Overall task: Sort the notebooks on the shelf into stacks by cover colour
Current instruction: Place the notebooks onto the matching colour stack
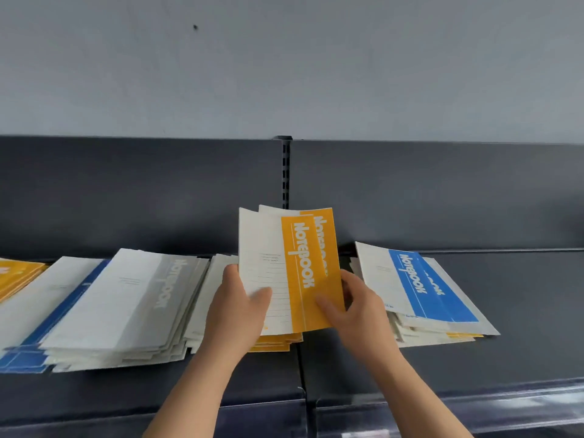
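Gripping yellow notebooks (311,263) (left hand (237,308), right hand (357,311), fingers (260,295) curled); grey stack (126,298) left; blue-topped stack (426,289) right.

Both hands, the left hand (235,306) and the right hand (357,308), hold two yellow notebooks (303,267) upright above a yellow stack (275,341) on the dark shelf (505,343). A grey-covered stack (126,308) lies to the left, a blue-topped stack (423,289) to the right.

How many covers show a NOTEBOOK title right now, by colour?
yellow notebooks, held up off the shelf: 2
blue notebooks, top of the right pile: 2
grey notebook, top of the left stack: 1
Total: 5
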### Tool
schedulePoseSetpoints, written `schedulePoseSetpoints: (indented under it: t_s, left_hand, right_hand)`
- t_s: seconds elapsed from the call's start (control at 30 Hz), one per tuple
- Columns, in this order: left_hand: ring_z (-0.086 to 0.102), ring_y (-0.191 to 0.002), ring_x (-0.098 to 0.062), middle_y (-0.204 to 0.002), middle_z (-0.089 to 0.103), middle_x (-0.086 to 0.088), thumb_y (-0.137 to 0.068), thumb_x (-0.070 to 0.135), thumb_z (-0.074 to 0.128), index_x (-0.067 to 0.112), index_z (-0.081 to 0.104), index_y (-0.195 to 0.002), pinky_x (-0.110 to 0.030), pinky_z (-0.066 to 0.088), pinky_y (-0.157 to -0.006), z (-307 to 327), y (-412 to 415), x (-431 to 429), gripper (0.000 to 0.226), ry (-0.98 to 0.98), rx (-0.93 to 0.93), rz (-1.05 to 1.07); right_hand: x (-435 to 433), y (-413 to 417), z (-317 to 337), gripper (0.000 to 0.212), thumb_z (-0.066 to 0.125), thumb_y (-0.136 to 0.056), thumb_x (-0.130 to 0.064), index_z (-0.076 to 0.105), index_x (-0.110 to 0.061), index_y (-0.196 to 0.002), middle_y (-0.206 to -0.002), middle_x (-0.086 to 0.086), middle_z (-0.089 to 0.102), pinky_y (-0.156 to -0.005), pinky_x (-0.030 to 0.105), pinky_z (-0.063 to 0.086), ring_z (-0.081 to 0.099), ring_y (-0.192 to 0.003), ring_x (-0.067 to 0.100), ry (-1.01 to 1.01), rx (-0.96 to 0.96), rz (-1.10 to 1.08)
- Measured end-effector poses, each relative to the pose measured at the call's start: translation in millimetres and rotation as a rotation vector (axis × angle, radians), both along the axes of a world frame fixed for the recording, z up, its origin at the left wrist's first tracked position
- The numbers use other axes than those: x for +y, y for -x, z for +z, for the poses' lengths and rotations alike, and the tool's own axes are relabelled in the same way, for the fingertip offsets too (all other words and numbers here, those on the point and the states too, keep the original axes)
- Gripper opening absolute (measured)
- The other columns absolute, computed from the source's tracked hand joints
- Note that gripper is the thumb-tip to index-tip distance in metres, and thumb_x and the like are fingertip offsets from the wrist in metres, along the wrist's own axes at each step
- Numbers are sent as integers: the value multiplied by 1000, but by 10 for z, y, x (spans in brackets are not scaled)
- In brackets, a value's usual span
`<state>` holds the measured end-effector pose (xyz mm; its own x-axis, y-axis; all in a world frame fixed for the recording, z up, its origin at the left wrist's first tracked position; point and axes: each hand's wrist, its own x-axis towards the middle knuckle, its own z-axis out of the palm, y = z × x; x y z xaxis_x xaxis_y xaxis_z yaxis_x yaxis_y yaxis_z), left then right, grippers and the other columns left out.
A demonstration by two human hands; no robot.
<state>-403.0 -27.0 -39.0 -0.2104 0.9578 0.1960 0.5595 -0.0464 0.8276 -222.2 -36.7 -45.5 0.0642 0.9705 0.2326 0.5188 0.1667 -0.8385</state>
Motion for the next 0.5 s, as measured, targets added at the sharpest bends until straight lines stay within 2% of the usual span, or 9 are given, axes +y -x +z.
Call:
schedulePoseSetpoints:
  t_s: [0.07, 0.13, 0.23, 0.3, 0.37, 0.5]
  left_hand:
    - [53, -93, -6, -131, 56, 9, -91, 29, 58, 23, 44, -126, -10, 41, -53, -26, 207, -12, 38, 17, 99, 32]
    - [55, -96, -9, -128, 57, 8, -90, 30, 60, 23, 45, -128, -11, 37, -54, -7, 369, -26, 41, 54, 178, 68]
    - [59, -105, -16, -124, 60, 6, -87, 34, 63, 22, 48, -126, -19, 44, -68, -5, 539, -1, 43, 79, 280, 100]
    - [58, -105, -16, -119, 61, 4, -84, 39, 66, 21, 49, -123, -25, 50, -76, -32, 620, 40, 46, 98, 372, 114]
    - [54, -106, -17, -117, 58, 2, -83, 42, 66, 20, 48, -124, -28, 50, -81, -39, 663, 66, 50, 105, 465, 121]
    - [38, -125, -21, -139, 41, 0, -89, 44, 56, 19, 38, -138, -29, 40, -97, 12, 629, 73, 57, 53, 710, 129]
  right_hand:
    - [27, 215, -43, 46, 65, -85, -38, 48, -30, -126, -103, -22, 59, -68, 13, 50, 60, -89, 0, 40, 20, 28]
    - [64, 392, -94, 45, 65, -84, -39, 49, -29, -125, -105, -20, 61, -76, 22, 55, 62, -93, 3, 92, 0, 30]
    - [133, 559, -157, 39, 62, -83, -51, 50, -36, -116, -101, -19, 61, -85, 35, 55, 60, -98, 9, 107, -138, -18]
    - [152, 632, -158, 39, 56, -85, -55, 54, -30, -114, -99, -14, 60, -92, 33, 47, 55, -96, 10, 65, -364, -54]
    - [142, 681, -151, 45, 49, -88, -56, 55, -24, -119, -106, -7, 57, -96, 27, 39, 50, -101, 12, 35, -535, -82]
    - [126, 662, -148, 47, 46, -90, -56, 54, -26, -125, -122, -7, 51, -102, 27, 30, 42, -116, 14, -18, -567, -103]
